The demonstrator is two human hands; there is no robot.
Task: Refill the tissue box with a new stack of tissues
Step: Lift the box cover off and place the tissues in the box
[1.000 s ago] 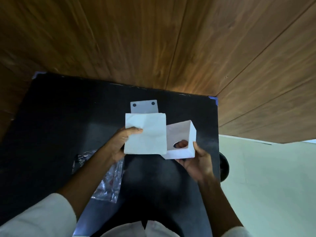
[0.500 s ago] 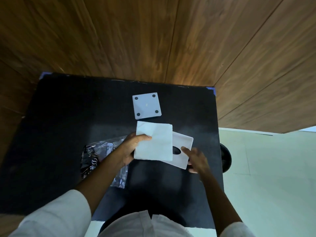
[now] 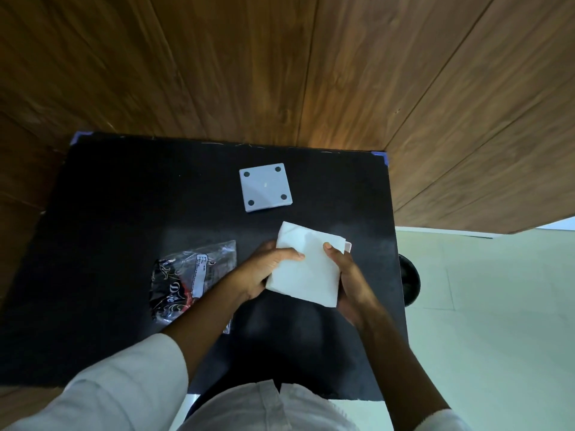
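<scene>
A white stack of tissues [image 3: 308,265] is held between both hands over the black table [image 3: 124,213]. My left hand [image 3: 264,269] grips its left edge, thumb on top. My right hand [image 3: 348,281] grips its right edge. The white tissue box [image 3: 348,246] is almost hidden beneath the stack; only a corner shows at the stack's upper right. The box's white square base panel [image 3: 266,187], with dark round pads at its corners, lies flat farther back on the table.
A crumpled clear plastic wrapper [image 3: 193,278] with black and red print lies left of my left forearm. A wooden panelled wall [image 3: 280,73] rises behind the table. A dark round object [image 3: 409,283] sits past the table's right edge above a pale floor.
My right hand set the tissue box down on the table and moved onto the stack. The stack now covers the box, held by both hands.
</scene>
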